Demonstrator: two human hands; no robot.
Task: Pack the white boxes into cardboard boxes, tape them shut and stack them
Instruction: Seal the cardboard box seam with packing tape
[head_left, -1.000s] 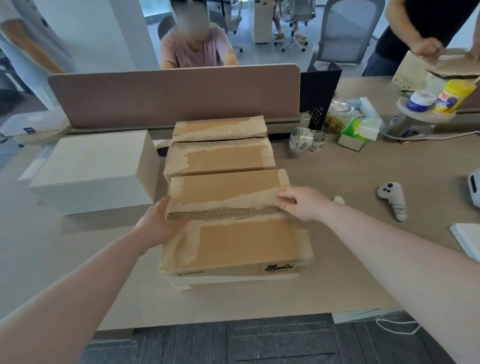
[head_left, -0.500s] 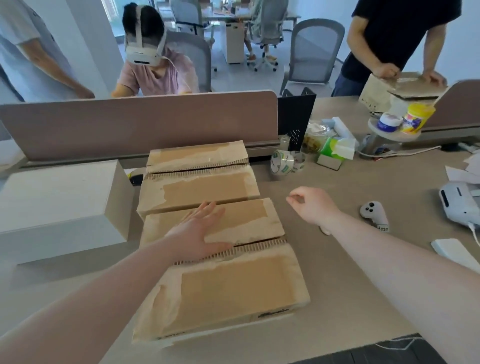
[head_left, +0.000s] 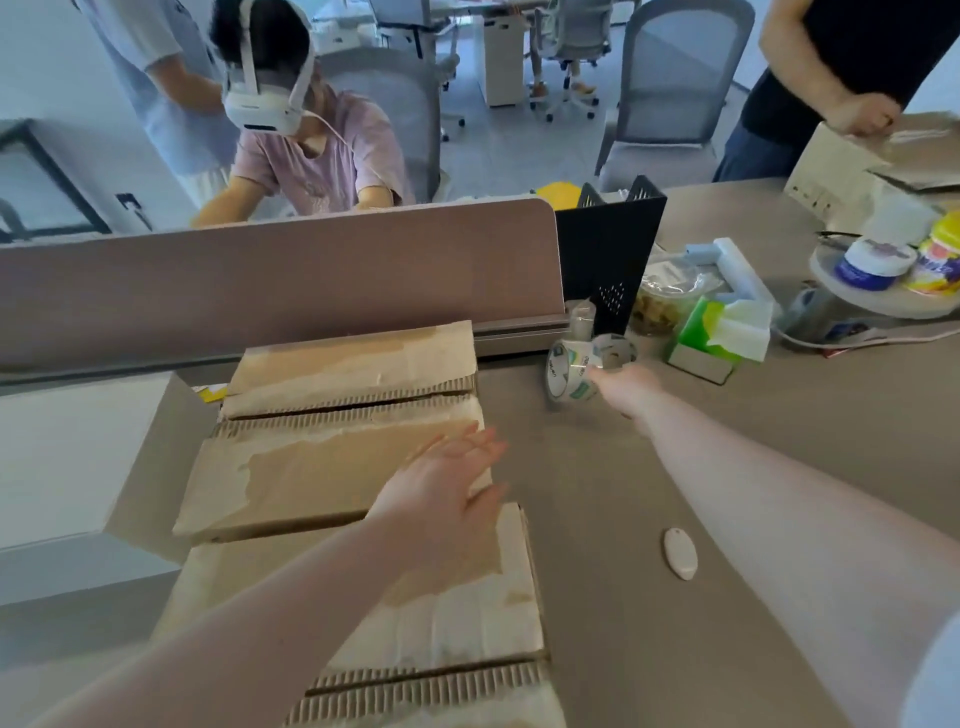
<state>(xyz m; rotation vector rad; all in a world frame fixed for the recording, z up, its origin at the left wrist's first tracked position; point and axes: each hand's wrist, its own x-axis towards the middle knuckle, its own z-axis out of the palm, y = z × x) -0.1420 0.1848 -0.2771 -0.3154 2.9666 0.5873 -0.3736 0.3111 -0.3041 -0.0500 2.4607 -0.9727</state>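
In the lower middle of the frame two brown corrugated cardboard boxes lie on the grey-brown table (head_left: 649, 519), one behind the other, with their flaps folded down. The nearer cardboard box (head_left: 441, 618) reaches to the bottom edge of the frame; the farther cardboard box (head_left: 332, 415) lies above it, toward the pink-brown desk divider (head_left: 280, 270). The long axis of both runs from left to right in the picture, and so do the seams between the flaps.

The left hand (head_left: 447, 488) lies flat with the fingers straight and spread, over the place where the two boxes meet, near their right ends. It holds nothing; I judge that it presses the flaps down.

The right hand (head_left: 626, 387) is stretched to the upper middle of the frame and touches the roll of clear packing tape (head_left: 571, 374), which stands on its edge just beside the far right corner of the farther box. Whether the fingers already close around the roll I cannot tell, because the back of the hand hides them. The right hand is much the nearer one to the tape, so the next move is probably to bring the roll to the seams.

The tape has green print, too blurred to read. A large white box (head_left: 67, 452) stands at the left edge.
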